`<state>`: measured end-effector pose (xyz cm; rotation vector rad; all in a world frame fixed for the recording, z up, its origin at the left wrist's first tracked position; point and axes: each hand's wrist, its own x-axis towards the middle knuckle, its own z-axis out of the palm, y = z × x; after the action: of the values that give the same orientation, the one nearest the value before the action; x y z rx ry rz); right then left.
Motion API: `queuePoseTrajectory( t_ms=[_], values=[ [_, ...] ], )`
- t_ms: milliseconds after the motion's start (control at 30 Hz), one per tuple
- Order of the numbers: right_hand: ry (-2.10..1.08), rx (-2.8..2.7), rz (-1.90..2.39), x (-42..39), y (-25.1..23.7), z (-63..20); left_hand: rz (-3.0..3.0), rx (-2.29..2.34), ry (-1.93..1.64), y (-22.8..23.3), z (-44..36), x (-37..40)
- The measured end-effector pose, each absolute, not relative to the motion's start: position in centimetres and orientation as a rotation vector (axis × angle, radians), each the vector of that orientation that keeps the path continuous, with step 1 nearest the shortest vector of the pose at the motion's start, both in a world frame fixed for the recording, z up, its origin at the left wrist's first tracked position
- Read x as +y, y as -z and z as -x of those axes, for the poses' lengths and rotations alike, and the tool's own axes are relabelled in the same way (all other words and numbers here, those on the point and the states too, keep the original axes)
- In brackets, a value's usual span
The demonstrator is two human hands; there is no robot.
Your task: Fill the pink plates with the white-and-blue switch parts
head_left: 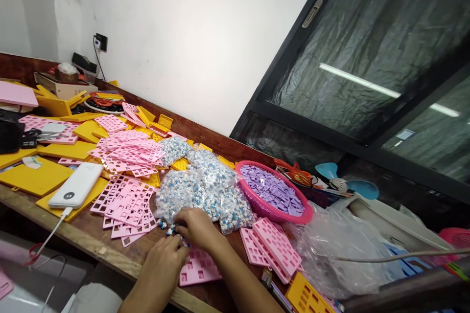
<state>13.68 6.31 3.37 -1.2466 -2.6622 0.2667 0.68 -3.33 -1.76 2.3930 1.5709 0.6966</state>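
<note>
A pink panel with square holes lies at the table's front edge, under both forearms. My left hand is over its upper left corner, with fingers curled and fingertips mostly hidden. Just beyond, my right hand reaches across the panel, its fingers bent down and close together; whatever they pinch is too small to make out. Beside the right fingertips is a little heap of loose blue-and-white pieces. Clear plastic bags of similar pieces lie right behind that hand.
Pink panels are stacked on the left and right. A pink basket holds purple pieces. A white power bank with a cable rests on yellow panels. Crumpled clear plastic lies at right, near a yellow frame.
</note>
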Motion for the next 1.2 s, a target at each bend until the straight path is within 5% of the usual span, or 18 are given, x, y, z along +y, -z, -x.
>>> queuePoseTrajectory(
  t_ms=[433, 733, 1200],
  values=[
    [-0.346, -2.501, 1.266, 5.2, -2.4, -15.3, -2.191, 1.622, -0.766, 1.4, -0.7, -3.8],
    [-0.722, -2.178, 1.148, 4.1, -3.3, -23.2, -2.345, 1.706, -0.778, 2.3, -1.6, -5.0],
    [-0.695, -2.098, 1.236, 3.3, -1.1, -25.0, -2.272, 1.667, -0.917, 3.1, 3.9, -1.3]
  ],
)
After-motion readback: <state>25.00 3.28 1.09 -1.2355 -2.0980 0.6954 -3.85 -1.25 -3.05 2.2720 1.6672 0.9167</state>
